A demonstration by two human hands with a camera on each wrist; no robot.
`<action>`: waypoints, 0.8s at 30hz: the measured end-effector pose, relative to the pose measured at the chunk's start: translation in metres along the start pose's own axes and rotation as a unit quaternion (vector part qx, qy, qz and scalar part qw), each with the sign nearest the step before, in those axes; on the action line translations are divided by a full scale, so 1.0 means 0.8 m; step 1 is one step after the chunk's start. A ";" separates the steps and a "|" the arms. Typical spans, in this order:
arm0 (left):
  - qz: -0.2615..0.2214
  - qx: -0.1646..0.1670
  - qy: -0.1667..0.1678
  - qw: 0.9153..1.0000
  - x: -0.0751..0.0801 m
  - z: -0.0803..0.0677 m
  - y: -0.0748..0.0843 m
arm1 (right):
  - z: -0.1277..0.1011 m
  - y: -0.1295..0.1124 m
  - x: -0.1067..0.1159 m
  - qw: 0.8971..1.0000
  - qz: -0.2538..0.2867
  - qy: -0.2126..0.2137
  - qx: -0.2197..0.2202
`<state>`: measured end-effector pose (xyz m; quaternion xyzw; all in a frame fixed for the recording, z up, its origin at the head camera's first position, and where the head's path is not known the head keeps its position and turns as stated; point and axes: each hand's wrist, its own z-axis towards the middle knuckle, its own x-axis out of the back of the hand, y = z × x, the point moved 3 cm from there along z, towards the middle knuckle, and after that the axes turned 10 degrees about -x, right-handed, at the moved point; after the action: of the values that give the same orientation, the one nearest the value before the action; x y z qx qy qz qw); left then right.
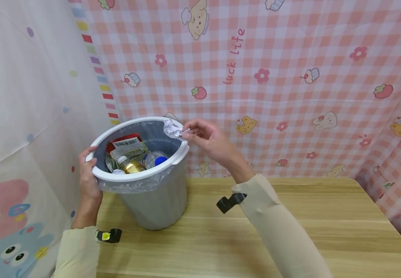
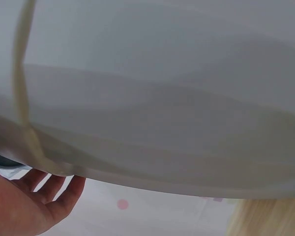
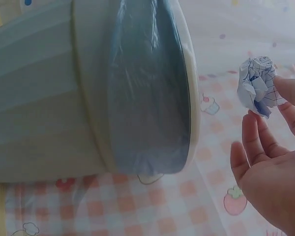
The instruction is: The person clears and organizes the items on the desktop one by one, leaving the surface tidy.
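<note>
- Looking down from the head view, I see a pale wooden tabletop [image 1: 291, 231] across the lower frame, backed by a pink checked cartoon-print cloth [image 1: 291, 77].
- Left of centre stands a grey round plastic waste bin with a white rim and a clear plastic liner [image 1: 158, 193], tilted towards me on the table.
- My left hand [image 1: 89, 173] grips the bin's rim on the left side, thumb curled over the edge and fingers against the outer wall; the left wrist view shows little beyond the bin's grey wall and those fingers [image 2: 49, 184].
- Inside the bin already lie a red-and-white printed packet [image 1: 127, 144], a small bottle of amber liquid [image 1: 132, 166] and a clear bottle with a blue cap [image 1: 155, 159].
- My right hand [image 1: 205, 141] sits at the upper right of the rim, thumb and fingertips pinching a crumpled ball of white paper with blue grid lines [image 1: 172, 128].
- That paper ball [image 3: 258, 86] hangs just above the rim's far edge, not yet inside; in the right wrist view it is clear of the rim.
- Judging by this, the bin is steadied and partly filled, and the paper remains to be released.
</note>
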<state>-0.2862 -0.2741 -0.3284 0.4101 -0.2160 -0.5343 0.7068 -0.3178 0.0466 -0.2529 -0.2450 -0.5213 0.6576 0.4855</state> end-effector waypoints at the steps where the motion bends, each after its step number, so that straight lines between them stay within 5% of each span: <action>1: 0.000 0.001 -0.001 1.000 0.000 0.000 0.000 | 0.002 -0.001 -0.003 1.000 -0.002 -0.002 0.000; 17: -0.005 0.009 0.001 1.000 -0.001 -0.001 0.001 | 0.024 -0.010 -0.050 0.997 -0.059 -0.039 -0.031; 24: 0.001 0.005 0.004 1.000 -0.001 -0.001 0.002 | 0.026 -0.010 -0.065 0.996 -0.068 -0.063 -0.010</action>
<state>-0.2854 -0.2733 -0.3276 0.4155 -0.2162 -0.5305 0.7065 -0.3110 -0.0094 -0.2481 -0.1719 -0.5731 0.6319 0.4927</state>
